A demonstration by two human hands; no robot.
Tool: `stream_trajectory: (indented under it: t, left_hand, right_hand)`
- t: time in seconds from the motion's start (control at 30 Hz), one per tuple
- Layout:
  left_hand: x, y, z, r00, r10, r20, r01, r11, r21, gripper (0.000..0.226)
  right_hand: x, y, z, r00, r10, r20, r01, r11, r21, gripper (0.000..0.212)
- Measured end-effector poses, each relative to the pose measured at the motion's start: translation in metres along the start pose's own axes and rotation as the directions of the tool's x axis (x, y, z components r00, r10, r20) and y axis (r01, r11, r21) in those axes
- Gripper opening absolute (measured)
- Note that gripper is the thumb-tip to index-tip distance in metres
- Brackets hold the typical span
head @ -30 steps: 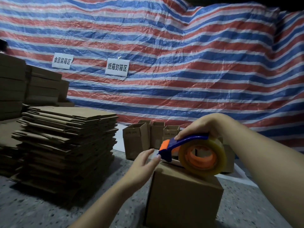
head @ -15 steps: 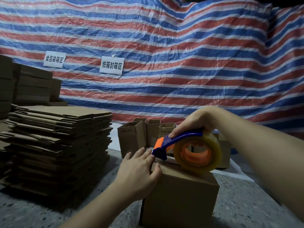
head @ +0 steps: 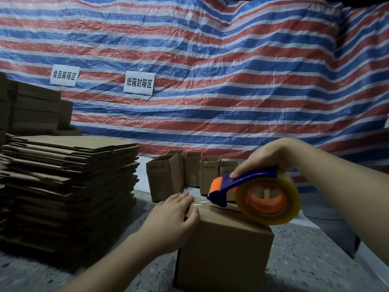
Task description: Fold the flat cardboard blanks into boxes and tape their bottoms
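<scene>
A folded cardboard box (head: 225,247) stands on the floor in front of me with its closed flaps facing up. My left hand (head: 172,220) lies flat on the box's far left edge, fingers pressing down the end of a clear tape strip (head: 200,202). My right hand (head: 263,157) grips the blue and orange tape dispenser (head: 242,184) from above. Its roll of clear tape (head: 267,200) sits on the top seam of the box, right of my left hand.
A tall stack of flat cardboard blanks (head: 69,186) stands at the left. Several folded open boxes (head: 185,173) stand behind the box, near a striped tarp (head: 210,70) wall with two paper signs. More cardboard is piled at the far left (head: 33,110). The floor is speckled concrete.
My left hand came down from the air onto the box's left edge and now presses the tape end. The dispenser has drawn slightly to the right along the seam.
</scene>
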State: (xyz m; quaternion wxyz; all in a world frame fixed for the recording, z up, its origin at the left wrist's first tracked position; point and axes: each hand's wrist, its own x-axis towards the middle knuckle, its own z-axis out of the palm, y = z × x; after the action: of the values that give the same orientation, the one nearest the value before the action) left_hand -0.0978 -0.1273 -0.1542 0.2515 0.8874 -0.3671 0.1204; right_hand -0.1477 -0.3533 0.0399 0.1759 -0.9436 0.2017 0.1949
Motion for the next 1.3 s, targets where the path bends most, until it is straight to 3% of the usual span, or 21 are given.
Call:
stream_trajectory:
  t: [0.1, 0.17, 0.23, 0.33, 0.5, 0.7, 0.93, 1.1, 1.3]
  left_hand:
    - [0.004, 0.002, -0.003, 0.998, -0.044, 0.035, 0.049, 0.985, -0.165, 0.062]
    - [0.007, 0.007, -0.004, 0.999, -0.043, 0.023, 0.046, 0.984, -0.170, 0.068]
    - [0.011, 0.017, -0.001, 0.999, 0.003, 0.050, 0.003, 0.992, -0.130, 0.060]
    - [0.013, 0.026, 0.003, 0.997, 0.009, 0.071, -0.001, 0.993, -0.117, 0.050]
    - [0.008, 0.023, 0.003, 0.999, 0.028, 0.045, -0.032, 0.996, 0.080, 0.057]
    - [0.005, 0.025, 0.002, 0.999, 0.033, 0.016, -0.035, 0.993, 0.113, 0.056]
    - [0.004, 0.026, 0.002, 0.999, 0.024, 0.028, -0.027, 0.991, 0.128, 0.058]
    - [0.004, 0.027, 0.001, 0.998, 0.018, 0.055, -0.025, 0.993, 0.120, 0.058]
    - [0.014, 0.032, -0.009, 0.988, 0.014, 0.155, -0.055, 0.964, 0.260, 0.061]
  right_hand:
    - [0.000, -0.010, 0.004, 1.000, 0.009, -0.018, -0.010, 0.999, -0.032, 0.061]
    - [0.000, -0.017, 0.006, 0.999, 0.009, -0.033, -0.012, 0.997, -0.080, 0.055]
    - [-0.001, -0.022, 0.008, 0.999, 0.010, -0.046, -0.016, 0.993, -0.120, 0.052]
    - [0.000, -0.024, 0.009, 0.998, 0.027, -0.051, -0.034, 0.991, -0.127, 0.054]
    - [0.000, -0.007, 0.001, 0.999, 0.039, -0.032, -0.040, 0.999, -0.034, 0.065]
    - [-0.002, 0.010, -0.005, 1.000, 0.023, -0.005, -0.023, 1.000, -0.001, 0.063]
    - [-0.015, 0.058, -0.015, 0.996, 0.082, 0.024, -0.083, 0.996, 0.033, 0.089]
    - [-0.008, 0.070, -0.003, 0.993, 0.109, 0.038, -0.110, 0.994, 0.014, 0.080]
    - [-0.005, 0.074, 0.002, 0.994, 0.103, 0.020, -0.104, 0.994, 0.031, 0.080]
